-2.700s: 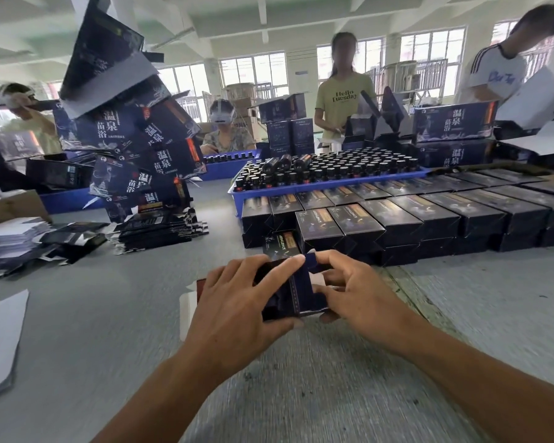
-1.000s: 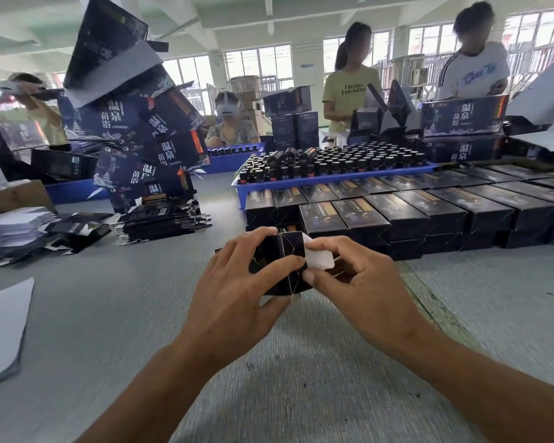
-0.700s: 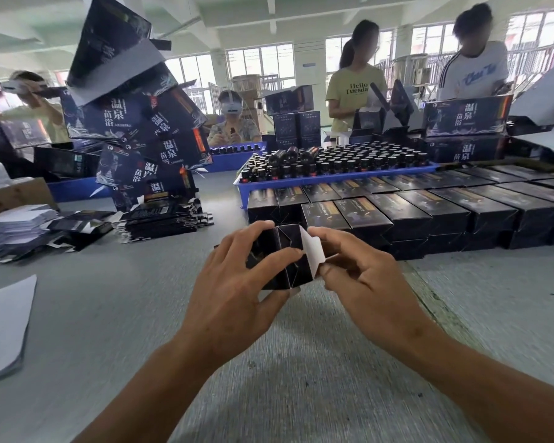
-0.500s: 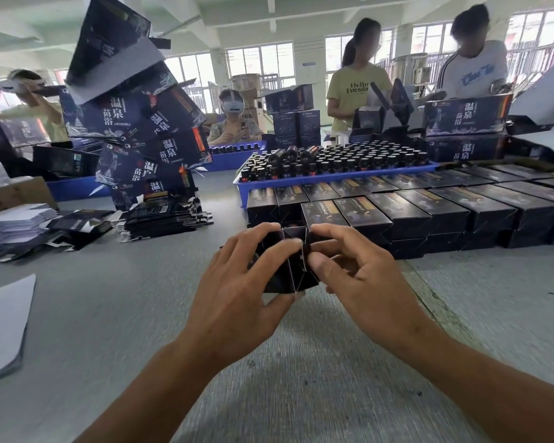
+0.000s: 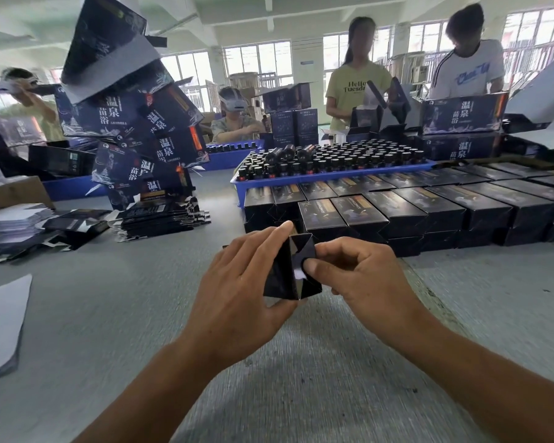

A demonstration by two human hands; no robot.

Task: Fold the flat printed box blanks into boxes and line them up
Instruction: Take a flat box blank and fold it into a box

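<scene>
A small dark printed box (image 5: 288,270) stands end-on to me just above the grey table (image 5: 109,314). My left hand (image 5: 240,282) wraps its left side, index finger along the top edge. My right hand (image 5: 355,273) presses the box's end flaps with the thumb; a sliver of white flap shows under the thumb. Behind it lie rows of folded dark boxes (image 5: 413,209), two layers deep. A stack of flat blanks (image 5: 160,219) lies to the left.
A blue tray of dark bottles (image 5: 327,164) stands behind the folded rows. A leaning tower of larger printed cartons (image 5: 131,123) rises at the left. White sheets (image 5: 0,321) lie at the left edge. Several people work on the table's far side.
The flat blank was opened into a box shape and raised. The white end flap that stuck out was pushed in, and my right thumb now presses on the closed end.
</scene>
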